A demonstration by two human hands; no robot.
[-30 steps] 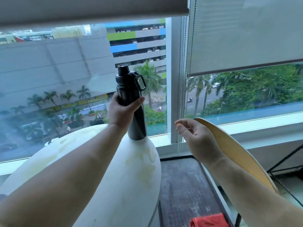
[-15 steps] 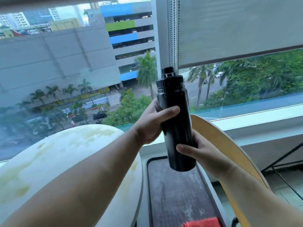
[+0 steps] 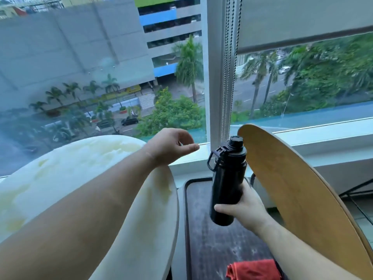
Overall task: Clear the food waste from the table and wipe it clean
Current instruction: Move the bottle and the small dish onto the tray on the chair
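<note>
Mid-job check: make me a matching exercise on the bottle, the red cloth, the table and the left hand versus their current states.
Things:
1. black bottle
2. red cloth
3. white table
4. left hand

States:
A. yellowish stains
B. holds nothing
C. gripped by the right hand
D. lying on the dark surface

Pairs: 1-C, 2-D, 3-A, 4-B

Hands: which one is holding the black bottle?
The right hand, gripping the black bottle near its base; the left hand is empty, fingers loose.

Red cloth (image 3: 253, 269) half off the bottom edge; table (image 3: 70, 158) largely behind left forearm (image 3: 80, 209).
</note>
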